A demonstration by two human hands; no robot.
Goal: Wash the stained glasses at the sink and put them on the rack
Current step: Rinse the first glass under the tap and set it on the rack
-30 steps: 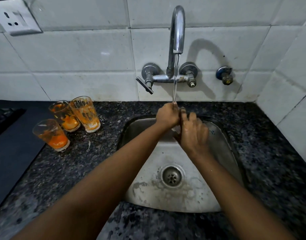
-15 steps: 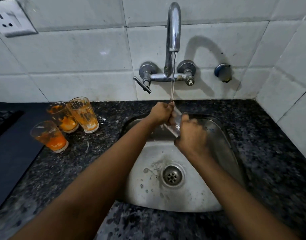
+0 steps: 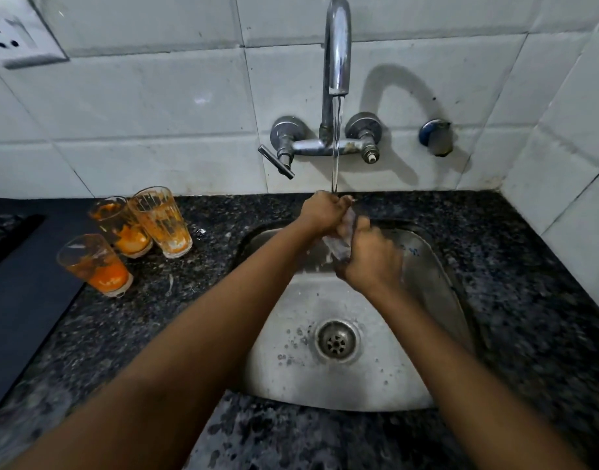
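Note:
Over the steel sink (image 3: 437,273) I hold a clear glass (image 3: 342,240), tilted, under the running stream from the tap (image 3: 337,45). My right hand (image 3: 372,261) is wrapped around its lower part. My left hand (image 3: 323,212) grips its rim end, right where the water lands. Most of the glass is hidden by my fingers. Three orange-stained glasses stand on the dark counter at the left: one at the front (image 3: 93,264), one behind it (image 3: 120,227), and one beside that (image 3: 161,220).
The speckled granite counter (image 3: 528,283) surrounds the sink, whose drain (image 3: 337,340) lies in the middle. A dark mat (image 3: 23,293) lies at the far left. A lever handle (image 3: 276,162) sticks out from the tap. A wall socket (image 3: 15,39) sits at the top left. No rack is in view.
The glass has come into view between my hands, tilted under the stream, and my left hand has shifted along its rim. Water drops now dot the sink bottom.

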